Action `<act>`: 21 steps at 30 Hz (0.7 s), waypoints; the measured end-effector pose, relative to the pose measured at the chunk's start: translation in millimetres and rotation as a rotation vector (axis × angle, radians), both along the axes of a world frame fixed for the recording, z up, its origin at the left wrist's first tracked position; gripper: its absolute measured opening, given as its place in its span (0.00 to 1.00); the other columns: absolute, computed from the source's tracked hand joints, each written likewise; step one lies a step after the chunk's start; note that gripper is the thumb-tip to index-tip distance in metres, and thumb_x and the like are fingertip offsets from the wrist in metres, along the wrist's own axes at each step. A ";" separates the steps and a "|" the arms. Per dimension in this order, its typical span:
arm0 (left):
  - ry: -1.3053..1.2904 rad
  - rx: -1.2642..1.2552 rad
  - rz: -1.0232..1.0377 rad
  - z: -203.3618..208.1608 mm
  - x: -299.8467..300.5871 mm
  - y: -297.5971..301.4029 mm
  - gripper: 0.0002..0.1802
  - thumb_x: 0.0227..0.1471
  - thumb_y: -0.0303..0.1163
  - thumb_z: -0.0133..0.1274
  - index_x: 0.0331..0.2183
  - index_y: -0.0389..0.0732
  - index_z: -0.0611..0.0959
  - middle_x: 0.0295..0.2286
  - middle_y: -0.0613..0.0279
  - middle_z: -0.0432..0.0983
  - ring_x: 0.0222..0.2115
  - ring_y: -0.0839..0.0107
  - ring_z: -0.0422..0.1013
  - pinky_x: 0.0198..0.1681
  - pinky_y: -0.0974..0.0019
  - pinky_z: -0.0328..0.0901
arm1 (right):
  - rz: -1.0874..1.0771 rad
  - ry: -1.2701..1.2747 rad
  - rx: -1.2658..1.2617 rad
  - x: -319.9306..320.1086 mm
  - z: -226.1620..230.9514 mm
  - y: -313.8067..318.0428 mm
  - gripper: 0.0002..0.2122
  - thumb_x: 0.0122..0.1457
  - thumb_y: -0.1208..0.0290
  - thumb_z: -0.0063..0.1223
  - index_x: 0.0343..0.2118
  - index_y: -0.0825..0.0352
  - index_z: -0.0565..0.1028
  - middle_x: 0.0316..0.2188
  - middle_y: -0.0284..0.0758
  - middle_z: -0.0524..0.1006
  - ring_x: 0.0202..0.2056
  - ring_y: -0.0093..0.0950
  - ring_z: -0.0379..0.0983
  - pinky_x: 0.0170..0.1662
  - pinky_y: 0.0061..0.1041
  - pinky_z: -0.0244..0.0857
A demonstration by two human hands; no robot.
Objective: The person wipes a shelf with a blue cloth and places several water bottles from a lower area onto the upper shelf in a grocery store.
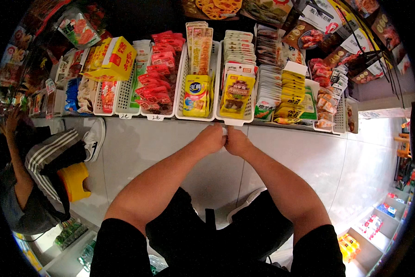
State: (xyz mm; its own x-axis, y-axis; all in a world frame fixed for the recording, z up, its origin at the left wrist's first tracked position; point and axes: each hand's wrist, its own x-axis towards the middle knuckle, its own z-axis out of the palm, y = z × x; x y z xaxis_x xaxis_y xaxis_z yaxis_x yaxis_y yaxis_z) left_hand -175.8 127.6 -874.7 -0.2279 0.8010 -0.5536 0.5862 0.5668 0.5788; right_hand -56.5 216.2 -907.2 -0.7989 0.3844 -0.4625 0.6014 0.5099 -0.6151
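My left hand (212, 138) and my right hand (237, 140) meet, fingers closed, just in front of the shelf's front edge. A small pale bit shows between them, but what they hold, if anything, is too hidden to name. Right above my right hand stands a white basket (235, 122) with yellow snack packets (237, 93) at its front and paler packets behind. Beside it on the left, another white basket (179, 105) holds yellow pouches (197, 96) and tall, narrow packets (201, 51).
Red packets (155, 87) and a tilted yellow box (113, 60) fill baskets to the left. More packets (292, 90) line the right side. At far left, a person in striped trousers (50, 157) sits near a yellow stool (75, 181). Grey tiled floor (138, 143) lies below the shelf.
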 end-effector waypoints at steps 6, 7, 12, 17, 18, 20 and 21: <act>0.021 0.044 0.028 7.1 -2.0 -5.0 0.31 0.49 0.43 0.60 0.41 0.22 0.73 0.37 0.31 0.76 0.41 0.42 0.74 0.46 0.50 0.69 | 0.034 -0.117 0.013 3.7 10.2 5.6 0.29 0.54 0.64 0.59 0.51 0.81 0.61 0.34 0.57 0.77 0.39 0.52 0.76 0.43 0.45 0.71; 0.018 0.040 0.028 8.3 -2.9 -7.3 0.32 0.49 0.44 0.60 0.42 0.22 0.73 0.37 0.31 0.76 0.41 0.43 0.74 0.46 0.50 0.69 | 0.033 -0.165 0.032 5.1 12.1 7.2 0.30 0.54 0.62 0.60 0.50 0.82 0.61 0.35 0.57 0.77 0.40 0.51 0.76 0.44 0.44 0.72; 0.101 -0.063 -0.003 14.8 -7.9 -29.8 0.29 0.48 0.44 0.60 0.38 0.24 0.77 0.38 0.35 0.76 0.41 0.46 0.75 0.46 0.53 0.70 | 0.186 -0.366 -0.014 17.9 18.2 9.2 0.33 0.53 0.56 0.62 0.49 0.81 0.63 0.40 0.56 0.77 0.43 0.48 0.76 0.47 0.40 0.72; -0.046 -0.290 0.004 11.0 -0.1 -58.3 0.27 0.49 0.46 0.59 0.37 0.28 0.81 0.38 0.38 0.78 0.42 0.48 0.75 0.46 0.51 0.70 | 0.257 -0.391 -0.083 43.8 2.8 -12.1 0.25 0.54 0.55 0.60 0.44 0.75 0.70 0.39 0.52 0.78 0.42 0.48 0.76 0.47 0.41 0.71; -0.054 -0.340 0.020 6.5 3.6 -64.6 0.26 0.49 0.47 0.58 0.37 0.29 0.82 0.38 0.39 0.78 0.42 0.49 0.75 0.46 0.50 0.70 | 0.285 -0.367 -0.070 50.2 -4.0 -18.5 0.24 0.53 0.56 0.60 0.41 0.74 0.72 0.38 0.50 0.78 0.42 0.48 0.76 0.46 0.42 0.71; -0.081 -0.425 -0.025 -4.8 14.2 -80.3 0.28 0.50 0.48 0.57 0.39 0.29 0.81 0.37 0.39 0.78 0.41 0.47 0.75 0.46 0.49 0.70 | 0.318 -0.356 -0.057 64.4 -19.2 -35.3 0.21 0.52 0.57 0.60 0.38 0.73 0.74 0.35 0.49 0.79 0.41 0.48 0.76 0.46 0.42 0.71; -0.091 -0.464 -0.046 -10.8 21.4 -88.9 0.29 0.51 0.49 0.57 0.39 0.29 0.80 0.37 0.39 0.78 0.40 0.46 0.75 0.45 0.48 0.70 | 0.322 -0.371 -0.057 72.8 -26.1 -45.4 0.20 0.51 0.58 0.60 0.36 0.73 0.75 0.34 0.48 0.79 0.40 0.48 0.76 0.46 0.43 0.71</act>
